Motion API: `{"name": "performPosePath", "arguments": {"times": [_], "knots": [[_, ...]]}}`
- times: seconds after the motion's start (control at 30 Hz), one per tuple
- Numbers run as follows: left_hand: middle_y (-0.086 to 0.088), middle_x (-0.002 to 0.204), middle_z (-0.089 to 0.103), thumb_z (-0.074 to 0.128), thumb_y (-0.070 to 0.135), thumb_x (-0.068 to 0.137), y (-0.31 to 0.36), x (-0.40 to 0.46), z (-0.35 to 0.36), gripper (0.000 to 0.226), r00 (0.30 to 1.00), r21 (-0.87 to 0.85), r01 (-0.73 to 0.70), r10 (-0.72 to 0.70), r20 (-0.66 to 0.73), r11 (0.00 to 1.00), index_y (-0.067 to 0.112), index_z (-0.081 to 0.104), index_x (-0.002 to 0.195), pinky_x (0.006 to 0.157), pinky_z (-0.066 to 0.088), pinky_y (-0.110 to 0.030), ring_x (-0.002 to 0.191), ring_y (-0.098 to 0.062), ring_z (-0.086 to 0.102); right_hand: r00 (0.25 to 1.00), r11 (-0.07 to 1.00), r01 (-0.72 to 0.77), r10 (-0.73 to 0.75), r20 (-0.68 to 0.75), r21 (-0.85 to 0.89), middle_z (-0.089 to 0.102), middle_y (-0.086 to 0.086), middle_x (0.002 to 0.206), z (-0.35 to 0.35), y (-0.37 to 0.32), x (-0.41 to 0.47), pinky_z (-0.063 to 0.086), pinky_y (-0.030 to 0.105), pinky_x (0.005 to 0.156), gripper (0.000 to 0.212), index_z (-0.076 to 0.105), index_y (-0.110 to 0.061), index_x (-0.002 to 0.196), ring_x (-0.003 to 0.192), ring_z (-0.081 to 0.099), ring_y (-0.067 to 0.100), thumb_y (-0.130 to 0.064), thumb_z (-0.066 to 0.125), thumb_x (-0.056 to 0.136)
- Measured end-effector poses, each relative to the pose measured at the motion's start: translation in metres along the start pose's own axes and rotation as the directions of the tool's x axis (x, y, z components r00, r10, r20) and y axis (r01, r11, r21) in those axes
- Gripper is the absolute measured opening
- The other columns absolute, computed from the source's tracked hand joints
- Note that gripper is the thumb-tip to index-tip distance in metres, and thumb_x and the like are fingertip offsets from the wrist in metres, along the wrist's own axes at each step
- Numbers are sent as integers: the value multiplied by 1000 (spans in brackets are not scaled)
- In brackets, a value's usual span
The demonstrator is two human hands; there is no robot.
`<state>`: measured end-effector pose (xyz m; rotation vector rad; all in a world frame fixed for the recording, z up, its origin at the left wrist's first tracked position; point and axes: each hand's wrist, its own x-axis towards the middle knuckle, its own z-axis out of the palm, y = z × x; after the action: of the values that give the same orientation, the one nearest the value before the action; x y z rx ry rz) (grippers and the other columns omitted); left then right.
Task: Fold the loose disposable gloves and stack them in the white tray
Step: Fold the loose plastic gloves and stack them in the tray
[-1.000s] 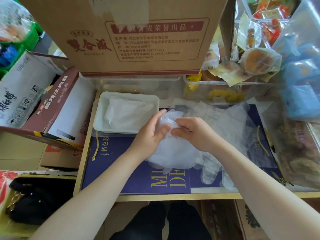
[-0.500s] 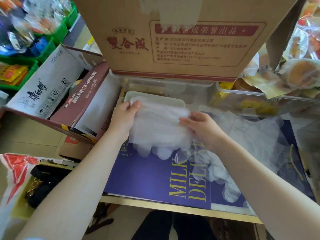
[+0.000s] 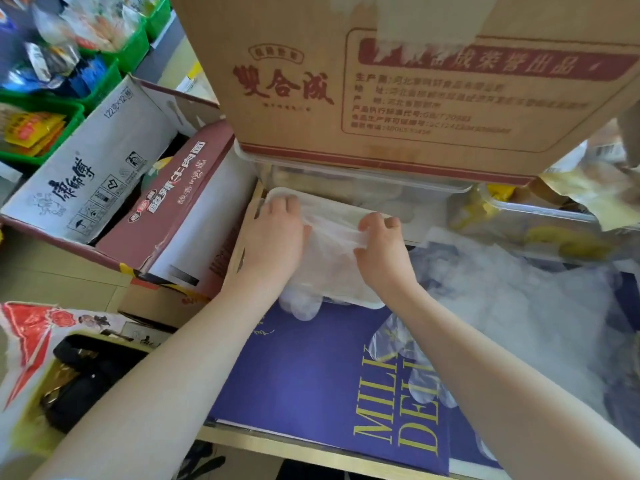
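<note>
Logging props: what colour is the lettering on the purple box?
Yellow lettering, clearest in the head view.

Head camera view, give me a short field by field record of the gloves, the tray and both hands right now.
tray: shallow white plastic tray below the brown cardboard box
glove in hand: thin translucent disposable glove over the tray, fingertips hanging past its near rim
left hand: resting on the glove's left side
right hand: pinching the glove's right edge
remaining gloves: loose translucent pile on the purple printed sheet, to the right
</note>
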<state>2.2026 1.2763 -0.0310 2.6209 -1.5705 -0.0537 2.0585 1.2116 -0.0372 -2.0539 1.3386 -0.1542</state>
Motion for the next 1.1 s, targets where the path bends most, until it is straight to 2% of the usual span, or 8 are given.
{"name": "performPosePath", "arguments": {"times": [0.13, 0.23, 0.37, 0.53, 0.7, 0.8, 0.9, 1.1], "knots": [[-13, 105, 62, 67, 24, 70, -8, -15, 2, 36, 891, 232, -320, 375, -255, 919, 11, 63, 103, 78, 38, -41, 95, -31, 48, 992, 993, 41, -54, -111, -110, 38, 18, 121, 14, 0, 4, 32, 24, 65, 26, 44, -3, 116, 94, 45, 26, -3, 44, 90], [-10, 102, 60, 54, 43, 86, -12, -22, -10, 39, 919, 52, -388, 382, 99, 920, 9, 64, 104, 73, 45, -37, 93, -32, 56, 995, 947, -14, -19, -101, -321, 40, 20, 123, 21, 0, 5, 34, 24, 77, 30, 43, 0, 121, 101, 42, 26, -6, 40, 91], [-4, 130, 48, 38, 57, 91, -18, -19, -8, 57, 850, 38, -392, 346, 397, 919, 16, 49, 130, 89, 44, -36, 116, -27, 48, 950, 863, 200, -287, -125, -465, 45, 18, 132, 14, 0, 1, 31, 42, 99, 45, 52, -4, 120, 118, 41, 39, -4, 62, 77], [-6, 129, 42, 55, 46, 88, -12, -7, -3, 55, 825, 17, -353, 303, 477, 935, 10, 43, 128, 81, 47, -39, 113, -28, 50, 812, 804, 540, -421, 405, -246, 42, 6, 132, -9, 3, -6, 36, 30, 82, 42, 53, -15, 125, 109, 51, 27, -39, 55, 91], [-14, 124, 47, 54, 16, 90, 2, 3, 3, 42, 868, 186, -380, 280, 409, 906, 0, 41, 127, 73, 37, -36, 110, -33, 51, 804, 732, 544, -313, 506, -411, 37, -1, 137, -22, 17, -3, 44, 34, 86, 48, 42, -29, 136, 117, 46, 23, -33, 57, 90], [-7, 125, 54, 55, 31, 89, 0, 5, 6, 40, 875, 202, -423, 340, 344, 883, 8, 52, 122, 98, 28, -35, 121, -27, 43, 818, 652, 560, -338, 465, -511, 38, 3, 129, -19, 16, -1, 42, 36, 81, 50, 37, -33, 136, 112, 46, 26, -14, 48, 91], [1, 104, 65, 66, 43, 78, -16, -5, 1, 32, 875, 135, -483, 474, 95, 865, 17, 69, 97, 101, 15, -42, 121, -23, 37, 824, 614, 560, -341, 453, -556, 36, 7, 128, -14, 14, 1, 34, 32, 72, 56, 30, -31, 142, 109, 46, 28, -7, 40, 93], [-27, 119, 54, 84, 7, 61, -38, -23, 0, 44, 952, -84, -301, 304, 34, 950, -5, 62, 97, 73, 54, -48, 106, -44, 55, 789, 696, 573, -326, 520, -433, 50, 9, 116, -20, 17, 0, 46, 37, 79, 35, 58, -8, 112, 99, 55, 31, -32, 36, 98]]}}
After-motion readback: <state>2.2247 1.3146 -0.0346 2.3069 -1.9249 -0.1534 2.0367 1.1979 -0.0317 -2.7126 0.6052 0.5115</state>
